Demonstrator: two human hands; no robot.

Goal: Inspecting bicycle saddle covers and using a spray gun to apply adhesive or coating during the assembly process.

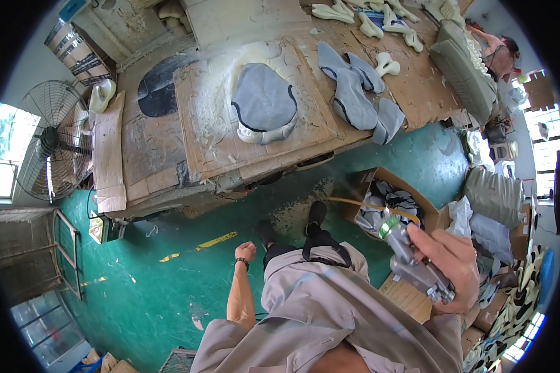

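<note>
My right hand (449, 264), raised at the lower right, is wrapped around a grey metal spray gun (410, 260) with a green ring near its nozzle end. A thin amber hose (372, 204) shows beside the gun. My left hand (245, 251) hangs low at my side above the green floor, its fingers curled, nothing visible in them. On the bench ahead, a rounded grey fabric cover (264, 98) with dark edging lies over a pale foam piece (269, 133). Neither hand touches it.
The cardboard-covered workbench (230, 165) bears several grey fabric pieces (354, 102) and white foam shapes (389, 63). An open carton (429, 208) of grey and black pieces stands below its edge. A large fan (50, 142) is at left, stacked goods at right. Another person (499, 55) is far right.
</note>
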